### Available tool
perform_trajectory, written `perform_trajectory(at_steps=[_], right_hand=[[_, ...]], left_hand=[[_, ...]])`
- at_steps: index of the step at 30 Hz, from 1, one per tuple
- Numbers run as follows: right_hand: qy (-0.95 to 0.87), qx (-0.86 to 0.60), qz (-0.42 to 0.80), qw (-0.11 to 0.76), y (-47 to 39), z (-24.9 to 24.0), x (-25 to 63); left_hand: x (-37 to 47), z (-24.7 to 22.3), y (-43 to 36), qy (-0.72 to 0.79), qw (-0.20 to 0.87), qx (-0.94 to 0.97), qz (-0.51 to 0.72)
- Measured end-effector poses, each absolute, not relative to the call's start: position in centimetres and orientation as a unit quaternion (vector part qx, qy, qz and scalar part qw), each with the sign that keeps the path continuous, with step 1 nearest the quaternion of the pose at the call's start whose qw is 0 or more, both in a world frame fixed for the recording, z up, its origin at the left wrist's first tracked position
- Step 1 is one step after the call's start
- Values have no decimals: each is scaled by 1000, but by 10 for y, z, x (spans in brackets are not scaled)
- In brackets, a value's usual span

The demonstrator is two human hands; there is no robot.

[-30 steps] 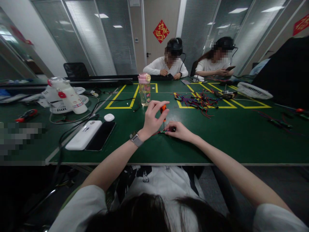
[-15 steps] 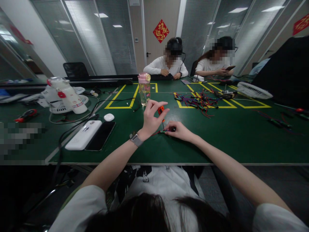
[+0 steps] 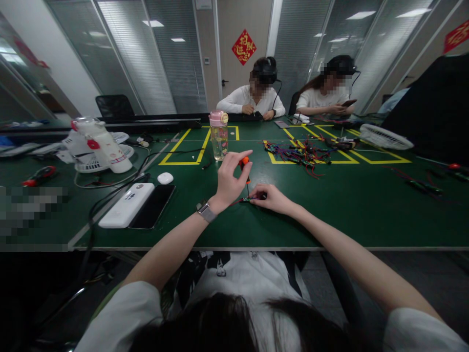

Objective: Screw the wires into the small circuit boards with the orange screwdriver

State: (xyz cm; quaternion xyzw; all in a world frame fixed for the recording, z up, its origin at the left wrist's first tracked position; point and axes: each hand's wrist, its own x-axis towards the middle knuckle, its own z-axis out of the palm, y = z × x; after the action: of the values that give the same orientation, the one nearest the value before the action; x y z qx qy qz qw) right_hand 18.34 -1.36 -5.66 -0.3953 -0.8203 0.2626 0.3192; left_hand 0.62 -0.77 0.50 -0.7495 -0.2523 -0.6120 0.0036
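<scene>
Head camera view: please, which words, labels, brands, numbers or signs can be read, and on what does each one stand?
"招财进宝": red diamond sign on the door; second character less clear.
"福", probably: red sign at right edge, partly cut off.
Dark marks on the white device: too small to read.
Any print on the small circuit board: too small to tell.

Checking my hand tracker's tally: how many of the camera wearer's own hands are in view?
2: the left hand at the orange-handled screwdriver, and the right hand steadying the small circuit board. Some fingers are hidden.
</scene>
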Motion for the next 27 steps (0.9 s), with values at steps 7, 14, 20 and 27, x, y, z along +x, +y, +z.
perform_trajectory(at_steps=[7, 14, 20, 27], right_hand=[[-821, -395, 259, 321, -13, -57, 184], [-820, -392, 263, 322, -13, -58, 183], [-819, -394, 265, 322, -14, -58, 184], [-821, -393, 262, 322, -13, -58, 183]], left_hand=[[6, 4, -8, -263, -6, -751, -606], [6, 3, -6, -246, -37, -769, -590], [6, 5, -6, -265, -5, -747, -609], [6, 5, -8, -260, -12, -750, -608]])
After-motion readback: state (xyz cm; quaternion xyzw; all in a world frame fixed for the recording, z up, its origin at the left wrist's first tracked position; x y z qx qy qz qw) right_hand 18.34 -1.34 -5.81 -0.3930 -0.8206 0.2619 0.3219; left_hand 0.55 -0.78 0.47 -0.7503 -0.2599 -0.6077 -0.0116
